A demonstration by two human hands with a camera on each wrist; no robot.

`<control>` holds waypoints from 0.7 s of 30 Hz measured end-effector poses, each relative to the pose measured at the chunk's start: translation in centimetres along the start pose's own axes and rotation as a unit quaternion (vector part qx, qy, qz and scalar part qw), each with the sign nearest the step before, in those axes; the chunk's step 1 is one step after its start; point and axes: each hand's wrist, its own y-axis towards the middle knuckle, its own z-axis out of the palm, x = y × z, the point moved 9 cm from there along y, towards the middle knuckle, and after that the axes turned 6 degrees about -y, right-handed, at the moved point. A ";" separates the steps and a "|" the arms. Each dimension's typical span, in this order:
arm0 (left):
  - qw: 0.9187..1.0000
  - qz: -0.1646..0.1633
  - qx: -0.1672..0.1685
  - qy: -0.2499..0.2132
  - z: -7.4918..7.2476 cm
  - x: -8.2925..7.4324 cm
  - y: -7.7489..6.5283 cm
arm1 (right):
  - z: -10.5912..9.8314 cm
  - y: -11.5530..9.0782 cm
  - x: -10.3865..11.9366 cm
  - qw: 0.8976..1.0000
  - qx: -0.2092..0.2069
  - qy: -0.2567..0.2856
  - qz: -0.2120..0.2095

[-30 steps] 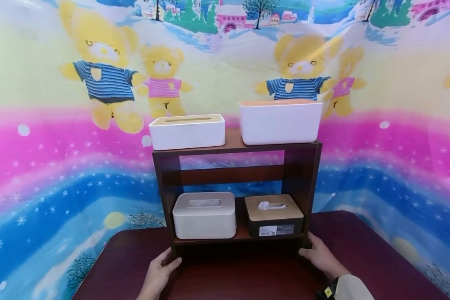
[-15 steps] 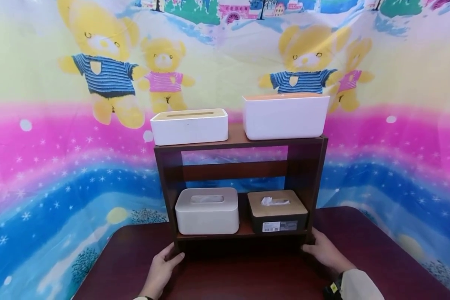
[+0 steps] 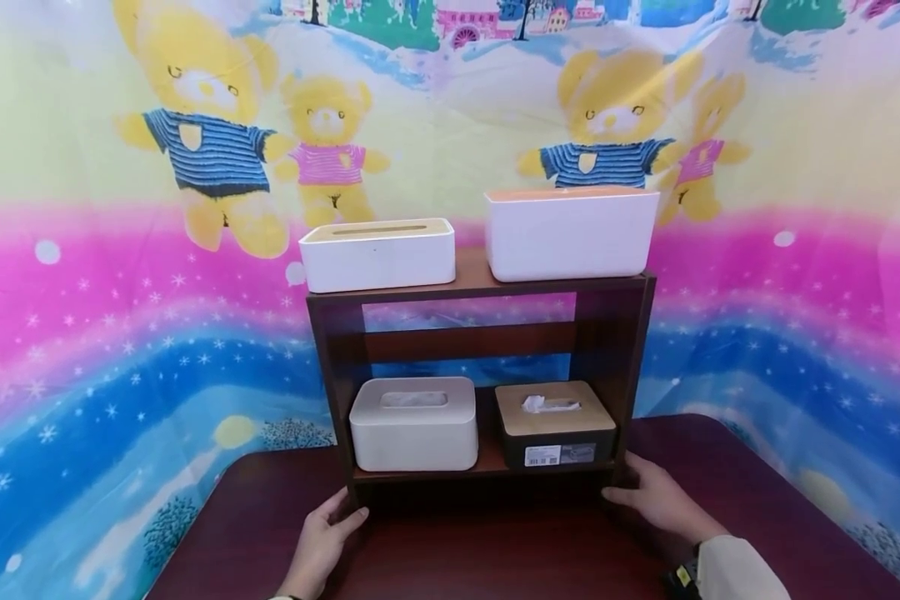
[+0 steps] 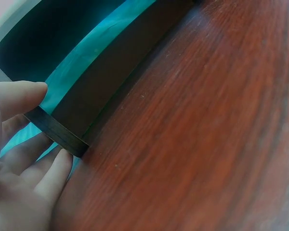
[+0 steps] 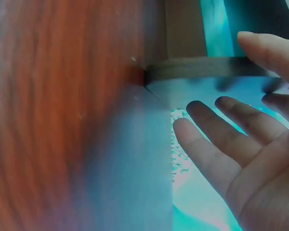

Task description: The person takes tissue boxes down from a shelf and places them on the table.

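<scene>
A dark brown wooden shelf (image 3: 461,340) stands on the reddish-brown table (image 3: 487,550) in the head view. My left hand (image 3: 321,533) holds the foot of its left side panel (image 4: 58,133), thumb on the inner side and fingers on the outer side. At the right side panel (image 5: 207,67) is my right hand (image 3: 658,498). Its thumb lies by the panel's edge; its fingers (image 5: 226,134) are spread and apart from the outer face. The lower board carries an off-white tissue box (image 3: 414,437) and a dark tissue box with a wooden lid (image 3: 558,450).
Atop the shelf are a low white tissue box (image 3: 378,262) at left and a taller white box with a wooden lid (image 3: 570,237) at right. Behind the table hangs a bear-printed cloth (image 3: 450,125). A dark band (image 3: 682,577) circles the right wrist.
The head view has shifted slightly, so the shelf and boxes appear a little higher and farther right than one second ago. My right wrist and sleeve have moved slightly right; the left hand keeps its hold.
</scene>
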 end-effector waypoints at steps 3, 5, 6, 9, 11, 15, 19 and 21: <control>1.000 0.001 0.004 -0.003 0.0 0.2 0.0 | -0.6 -0.4 0.2 1.000 0.005 -0.012 -0.006; 1.000 0.006 0.003 -0.003 -0.1 0.1 0.1 | -1.1 -0.6 0.4 1.000 0.007 -0.016 -0.012; 1.000 0.007 -0.001 -0.003 -0.3 0.1 0.2 | -1.4 -0.6 0.6 1.000 0.010 -0.016 -0.013; 1.000 0.018 -0.007 0.000 -0.3 -0.2 0.2 | -2.3 -1.0 0.7 1.000 0.015 -0.020 -0.012; 1.000 0.023 -0.009 0.001 -0.3 -0.3 0.2 | -2.8 -1.2 0.7 0.999 0.018 -0.024 -0.013; 1.000 0.026 -0.008 0.001 -0.3 -0.5 0.1 | -3.8 -1.6 1.1 0.999 0.012 -0.032 -0.023; 1.000 0.020 -0.003 -0.001 -0.2 -0.4 -0.1 | -4.5 -2.1 1.7 0.998 0.002 -0.038 -0.040; 1.000 0.014 0.001 -0.001 -0.1 -0.2 -0.2 | -4.7 -2.2 1.6 0.998 -0.003 -0.041 -0.043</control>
